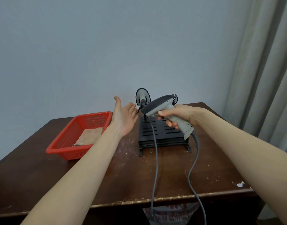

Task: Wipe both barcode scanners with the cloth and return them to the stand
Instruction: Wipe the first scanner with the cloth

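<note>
My right hand (178,116) grips the handle of a grey barcode scanner (160,105), held above the black slotted stand (157,133) with its dark head pointing left. A second scanner (143,96) sits upright at the back of the stand, partly hidden behind the first. My left hand (125,116) is open, palm up, just left of the held scanner's head and holding nothing. A beige cloth (89,137) lies inside the red basket (61,143) on the left.
Two grey cables (155,168) run from the scanners across the dark wooden table (123,176) and over its front edge. A grey curtain (261,78) hangs at the right. A wall stands close behind the table.
</note>
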A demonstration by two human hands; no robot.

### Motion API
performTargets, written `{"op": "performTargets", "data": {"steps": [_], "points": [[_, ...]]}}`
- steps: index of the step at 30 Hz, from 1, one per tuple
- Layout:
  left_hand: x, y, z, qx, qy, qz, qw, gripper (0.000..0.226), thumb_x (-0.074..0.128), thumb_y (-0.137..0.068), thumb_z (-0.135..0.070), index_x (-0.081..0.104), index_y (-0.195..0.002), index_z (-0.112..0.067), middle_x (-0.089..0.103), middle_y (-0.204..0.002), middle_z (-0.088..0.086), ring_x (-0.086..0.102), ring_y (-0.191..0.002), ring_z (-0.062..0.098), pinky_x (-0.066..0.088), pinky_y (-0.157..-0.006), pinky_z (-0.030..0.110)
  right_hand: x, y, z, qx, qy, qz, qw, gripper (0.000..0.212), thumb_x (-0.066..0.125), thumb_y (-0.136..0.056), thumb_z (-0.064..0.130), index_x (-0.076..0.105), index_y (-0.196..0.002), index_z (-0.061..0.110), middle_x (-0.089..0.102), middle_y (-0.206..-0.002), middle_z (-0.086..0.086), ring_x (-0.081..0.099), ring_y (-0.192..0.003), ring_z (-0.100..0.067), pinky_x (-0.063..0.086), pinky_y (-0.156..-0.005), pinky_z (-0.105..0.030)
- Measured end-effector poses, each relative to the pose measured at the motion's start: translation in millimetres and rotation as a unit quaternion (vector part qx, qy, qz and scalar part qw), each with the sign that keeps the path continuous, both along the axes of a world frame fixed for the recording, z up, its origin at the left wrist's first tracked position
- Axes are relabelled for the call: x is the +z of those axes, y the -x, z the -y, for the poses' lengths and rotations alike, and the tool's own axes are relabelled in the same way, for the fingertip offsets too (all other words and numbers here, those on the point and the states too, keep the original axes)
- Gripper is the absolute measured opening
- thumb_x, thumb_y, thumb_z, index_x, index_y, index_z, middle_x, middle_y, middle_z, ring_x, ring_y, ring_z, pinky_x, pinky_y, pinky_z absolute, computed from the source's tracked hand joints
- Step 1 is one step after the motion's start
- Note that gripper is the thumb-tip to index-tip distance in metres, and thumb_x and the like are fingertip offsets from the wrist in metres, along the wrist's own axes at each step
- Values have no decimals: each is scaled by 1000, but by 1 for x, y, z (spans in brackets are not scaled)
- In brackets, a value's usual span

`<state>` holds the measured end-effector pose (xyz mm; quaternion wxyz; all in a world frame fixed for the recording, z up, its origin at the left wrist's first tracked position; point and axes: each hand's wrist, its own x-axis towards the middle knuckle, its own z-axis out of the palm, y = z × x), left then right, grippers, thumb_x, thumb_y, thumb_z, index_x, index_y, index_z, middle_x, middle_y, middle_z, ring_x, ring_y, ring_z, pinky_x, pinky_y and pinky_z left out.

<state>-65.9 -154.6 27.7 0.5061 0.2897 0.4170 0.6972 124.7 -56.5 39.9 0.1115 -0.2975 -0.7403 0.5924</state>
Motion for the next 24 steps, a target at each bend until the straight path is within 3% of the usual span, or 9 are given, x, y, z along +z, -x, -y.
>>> {"op": "performTargets", "data": {"steps": [4, 11, 24], "points": [[0, 1, 0, -1, -1, -2, 1000, 94, 15, -87, -75, 15, -151, -6, 14, -159, 7, 15, -147, 20, 13, -120, 39, -1, 3, 0, -1, 6, -10, 1000, 32, 67, -84, 39, 65, -96, 9, 57, -55, -3, 48, -40, -9, 45, -43, -19], [1, 4, 1, -1, 0, -10, 1000, 94, 13, -87, -75, 14, -151, -6, 13, -159, 7, 14, -147, 20, 12, -121, 39, 2, 5, 2, -8, -9, -2, 1000, 25, 67, -85, 36, 61, -80, 13, 57, -55, -3, 48, -40, -10, 44, -45, -20], [3, 6, 4, -3, 1, 0, 1000, 94, 14, -87, -75, 14, -151, -6, 14, -159, 7, 15, -147, 21, 13, -120, 38, 4, 12, 8, -8, -17, -12, 1000, 25, 67, -86, 37, 60, -77, 14, 57, -54, -2, 47, -41, -10, 44, -48, -21]]}}
